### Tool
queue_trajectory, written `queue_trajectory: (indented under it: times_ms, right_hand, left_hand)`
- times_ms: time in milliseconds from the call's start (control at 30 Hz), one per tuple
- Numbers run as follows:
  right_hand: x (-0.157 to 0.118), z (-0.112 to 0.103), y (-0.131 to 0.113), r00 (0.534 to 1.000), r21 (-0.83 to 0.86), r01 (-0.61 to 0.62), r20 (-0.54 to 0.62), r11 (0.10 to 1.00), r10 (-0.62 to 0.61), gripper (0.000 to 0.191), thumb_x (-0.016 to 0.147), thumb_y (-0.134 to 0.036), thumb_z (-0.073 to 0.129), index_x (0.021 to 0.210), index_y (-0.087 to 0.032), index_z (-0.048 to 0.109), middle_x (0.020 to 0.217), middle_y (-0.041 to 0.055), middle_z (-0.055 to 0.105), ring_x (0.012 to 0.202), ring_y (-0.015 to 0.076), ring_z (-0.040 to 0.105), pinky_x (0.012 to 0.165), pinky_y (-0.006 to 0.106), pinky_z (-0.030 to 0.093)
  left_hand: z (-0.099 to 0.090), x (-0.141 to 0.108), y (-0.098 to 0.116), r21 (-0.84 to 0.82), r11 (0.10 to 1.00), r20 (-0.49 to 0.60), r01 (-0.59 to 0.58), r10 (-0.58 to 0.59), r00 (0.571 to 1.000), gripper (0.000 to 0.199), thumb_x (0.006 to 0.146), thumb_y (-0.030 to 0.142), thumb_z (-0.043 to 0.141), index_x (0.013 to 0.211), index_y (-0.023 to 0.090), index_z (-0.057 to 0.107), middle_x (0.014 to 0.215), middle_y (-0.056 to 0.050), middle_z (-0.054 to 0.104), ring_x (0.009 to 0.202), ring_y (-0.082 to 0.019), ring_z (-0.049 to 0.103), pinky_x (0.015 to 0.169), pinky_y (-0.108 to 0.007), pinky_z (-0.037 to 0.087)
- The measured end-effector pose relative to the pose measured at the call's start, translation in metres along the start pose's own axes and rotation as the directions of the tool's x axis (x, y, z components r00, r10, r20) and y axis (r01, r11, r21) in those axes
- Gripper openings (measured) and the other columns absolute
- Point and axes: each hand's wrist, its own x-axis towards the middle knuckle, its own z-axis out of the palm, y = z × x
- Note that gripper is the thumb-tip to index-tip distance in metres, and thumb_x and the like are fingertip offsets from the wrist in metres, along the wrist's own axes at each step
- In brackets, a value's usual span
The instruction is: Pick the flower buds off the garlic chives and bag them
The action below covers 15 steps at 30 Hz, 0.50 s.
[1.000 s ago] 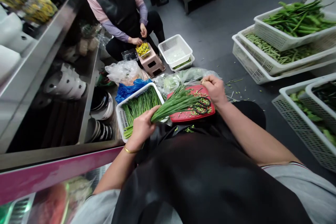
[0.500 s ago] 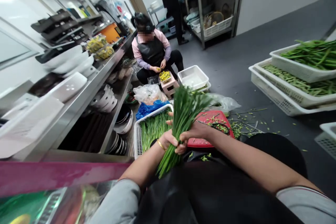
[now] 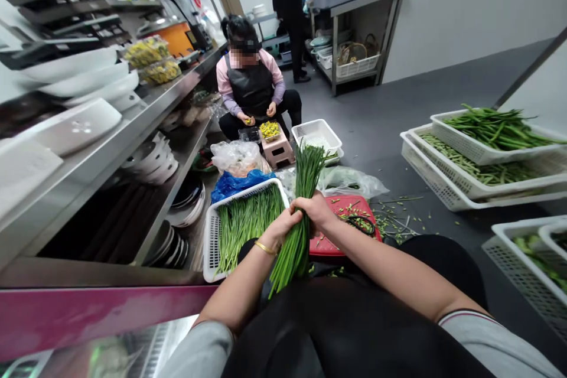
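Centrally, my left hand [image 3: 283,229] and right hand [image 3: 314,209] are clasped around a bundle of green stalks [image 3: 309,174], held slightly tilted near my black apron [image 3: 336,331]. Left of the bundle, a white basket [image 3: 213,242] contains similar stalks [image 3: 248,221]; right, a red surface [image 3: 325,246] bears scattered trimmings [image 3: 351,207].

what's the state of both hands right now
Left hand: closed, holding a bundle of long, thin green stalks.
Right hand: closed around the same bundle.
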Motion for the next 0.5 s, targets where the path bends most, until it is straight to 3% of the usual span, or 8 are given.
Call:
queue_trajectory:
  times_ms: [133, 233, 300, 400, 500]
  right_hand:
    - [0.014, 0.008, -0.004, 0.991, 0.009, 0.082, -0.11, 0.997, -0.081, 0.017, 0.052, -0.029, 0.062, 0.061, -0.02, 0.05, 0.06, -0.0028, 0.055, 0.06, 0.0138, 0.051, 0.058, 0.028, 0.044]
    - [0.017, 0.021, -0.01, 0.974, 0.045, 0.165, -0.167, 0.985, -0.156, 0.031, 0.054, -0.037, 0.07, 0.076, -0.021, 0.055, 0.078, -0.0002, 0.064, 0.074, 0.0167, 0.057, 0.075, 0.031, 0.049]
    - [0.013, 0.029, -0.015, 0.967, 0.054, 0.207, -0.161, 0.977, -0.196, 0.041, 0.056, -0.041, 0.074, 0.086, -0.021, 0.056, 0.089, 0.0021, 0.067, 0.083, 0.0184, 0.06, 0.085, 0.034, 0.049]
    - [0.004, 0.029, -0.024, 0.974, 0.012, 0.221, -0.048, 0.975, -0.221, 0.052, 0.059, -0.047, 0.075, 0.099, -0.02, 0.055, 0.099, 0.005, 0.068, 0.092, 0.0201, 0.061, 0.091, 0.036, 0.048]
    - [-0.002, 0.006, -0.031, 0.958, -0.098, 0.259, 0.155, 0.961, -0.242, 0.057, 0.062, -0.05, 0.074, 0.106, -0.018, 0.056, 0.101, 0.0074, 0.069, 0.093, 0.0217, 0.063, 0.09, 0.039, 0.05]
  left_hand:
    - [0.01, -0.005, 0.016, 0.182, 0.963, -0.046, -0.198, 0.21, 0.977, 0.094, 0.035, 0.053, 0.091, 0.113, 0.01, 0.06, 0.102, -0.013, 0.071, 0.103, -0.033, 0.064, 0.091, -0.041, 0.049]
    - [0.016, 0.001, 0.016, 0.173, 0.949, -0.048, -0.265, 0.277, 0.96, 0.102, 0.032, 0.04, 0.094, 0.122, 0.011, 0.054, 0.102, -0.012, 0.069, 0.103, -0.033, 0.063, 0.09, -0.041, 0.048]
    - [0.017, 0.007, 0.013, 0.111, 0.949, -0.05, -0.296, 0.302, 0.952, 0.096, 0.037, 0.038, 0.092, 0.12, 0.012, 0.053, 0.096, -0.009, 0.068, 0.096, -0.031, 0.065, 0.086, -0.039, 0.049]
    - [0.011, 0.009, 0.014, 0.036, 0.965, 0.027, -0.258, 0.258, 0.966, 0.067, 0.047, 0.041, 0.085, 0.103, 0.013, 0.059, 0.072, -0.004, 0.064, 0.07, -0.022, 0.064, 0.069, -0.034, 0.05]
    - [0.002, -0.004, 0.029, 0.015, 0.995, 0.239, -0.096, 0.09, 0.967, 0.046, 0.049, 0.041, 0.081, 0.078, 0.014, 0.058, 0.05, 0.001, 0.053, 0.044, -0.015, 0.052, 0.05, -0.03, 0.044]
